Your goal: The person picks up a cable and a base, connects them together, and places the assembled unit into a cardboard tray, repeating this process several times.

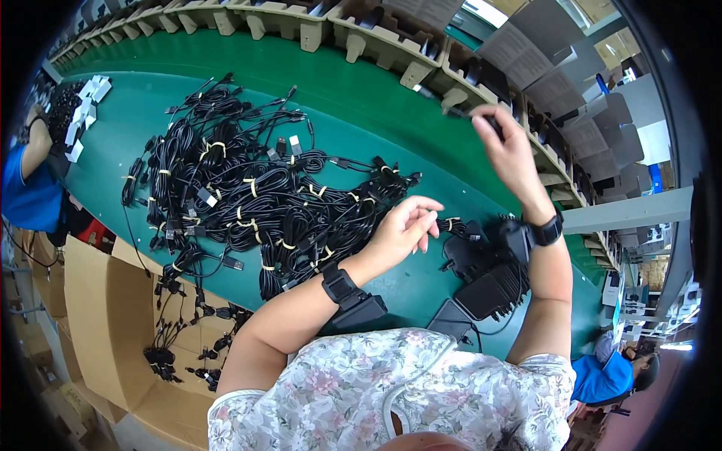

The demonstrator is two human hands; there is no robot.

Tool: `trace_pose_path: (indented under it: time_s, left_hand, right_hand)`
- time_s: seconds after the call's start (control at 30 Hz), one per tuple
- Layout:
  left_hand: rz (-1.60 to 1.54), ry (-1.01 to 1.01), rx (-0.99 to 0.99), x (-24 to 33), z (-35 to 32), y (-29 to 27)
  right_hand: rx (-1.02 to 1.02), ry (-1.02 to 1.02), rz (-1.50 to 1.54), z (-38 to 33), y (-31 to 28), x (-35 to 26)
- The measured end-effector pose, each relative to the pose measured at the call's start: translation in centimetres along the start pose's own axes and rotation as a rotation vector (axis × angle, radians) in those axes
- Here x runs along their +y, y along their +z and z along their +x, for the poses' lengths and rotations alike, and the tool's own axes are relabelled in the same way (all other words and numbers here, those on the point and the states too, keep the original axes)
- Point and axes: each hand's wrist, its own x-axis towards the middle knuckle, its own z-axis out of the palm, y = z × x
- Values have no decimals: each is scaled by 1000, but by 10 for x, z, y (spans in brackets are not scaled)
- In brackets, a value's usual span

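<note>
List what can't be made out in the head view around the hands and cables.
- Right hand: pinches something dark; its fingers hide what it is.
- Left hand: hovers above the green belt, fingers curled; whether it holds anything is unclear.
- Cable pile: bundles overlap, count unreadable.
- Pulp trays: contents shadowed, cut by the top edge.
- Black adapters: partly behind the right forearm.

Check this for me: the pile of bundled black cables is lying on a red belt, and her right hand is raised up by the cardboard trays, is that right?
Not quite. The belt is green, not red, as the head view shows. The rest stands: the pile of bundled black cables lies on it, and the right hand is raised up by the cardboard trays, pinching a small dark part.
</note>
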Motion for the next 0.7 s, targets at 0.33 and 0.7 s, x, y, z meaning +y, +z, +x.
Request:
trace_pose_path:
  time_s: [0.33,0.7]
  left_hand:
    - [53,-116,-24,-11,-1,5]
    - [67,-162,-31,-18,-3,7]
  right_hand:
    - [256,-20,-874,130,-56,48]
    - [140,191,-927,228,-23,108]
